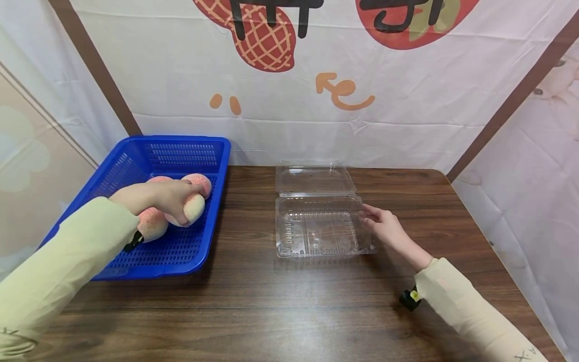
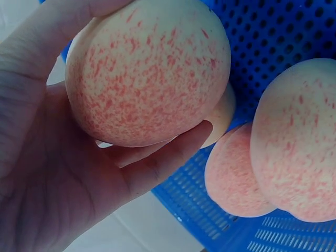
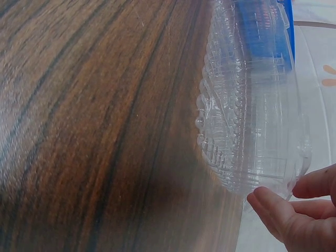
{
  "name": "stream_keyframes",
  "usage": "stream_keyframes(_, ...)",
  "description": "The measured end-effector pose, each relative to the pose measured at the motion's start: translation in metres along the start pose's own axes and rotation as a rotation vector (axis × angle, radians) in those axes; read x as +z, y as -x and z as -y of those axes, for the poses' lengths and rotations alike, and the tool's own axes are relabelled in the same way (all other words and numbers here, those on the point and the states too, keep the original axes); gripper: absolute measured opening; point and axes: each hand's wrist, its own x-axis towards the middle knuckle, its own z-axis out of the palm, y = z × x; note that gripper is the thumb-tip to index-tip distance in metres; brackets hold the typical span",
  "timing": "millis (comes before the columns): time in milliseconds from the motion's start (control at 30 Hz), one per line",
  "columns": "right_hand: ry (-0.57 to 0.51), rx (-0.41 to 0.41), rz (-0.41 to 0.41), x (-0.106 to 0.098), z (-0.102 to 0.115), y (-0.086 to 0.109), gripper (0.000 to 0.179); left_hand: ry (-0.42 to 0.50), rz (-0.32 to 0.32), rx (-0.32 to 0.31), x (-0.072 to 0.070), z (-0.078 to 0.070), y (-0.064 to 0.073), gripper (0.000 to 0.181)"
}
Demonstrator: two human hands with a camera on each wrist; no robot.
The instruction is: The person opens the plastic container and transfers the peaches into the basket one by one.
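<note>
In the head view my left hand (image 1: 165,196) is over the blue basket, its thumb and fingers curled round a pale peach (image 1: 195,208) with pink speckles. The left wrist view shows this peach (image 2: 149,79) large in the palm. Other peaches lie by it in the basket, one in front (image 1: 153,223) and one behind (image 1: 199,182). On the right, my right hand (image 1: 382,226) is at the right side of a clear plastic clamshell container (image 1: 316,251). Its thumb and fingertips (image 3: 262,197) pinch the container's edge in the right wrist view. The container's lid (image 1: 314,180) lies folded back.
The blue perforated basket (image 1: 212,241) stands at the left of the brown wooden table (image 1: 253,311). Behind the table hangs a white printed cloth (image 1: 289,136); more cloth (image 1: 534,166) hangs at the right side.
</note>
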Motion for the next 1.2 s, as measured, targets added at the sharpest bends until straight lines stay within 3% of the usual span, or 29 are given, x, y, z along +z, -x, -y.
stream_keyframes(267, -0.003, 0.008, -0.002, 0.0, 0.0, -0.001, 0.044, 0.063, 0.051, -0.022, 0.006, 0.001, -0.001, 0.071)
stream_keyframes(733, -0.023, 0.014, 0.01, 0.001, 0.0, -0.002, 0.045, -0.004, 0.105, 0.03, 0.017, 0.007, -0.006, 0.069)
stream_keyframes(1000, -0.016, 0.009, 0.004, 0.002, 0.001, -0.001, 0.045, 0.105, 0.083, 0.014, 0.015, 0.008, -0.004, 0.072)
stream_keyframes(1200, -0.02, -0.001, 0.005, 0.002, 0.001, -0.003, 0.046, 0.095, 0.074, 0.017, 0.008, 0.009, -0.001, 0.069)
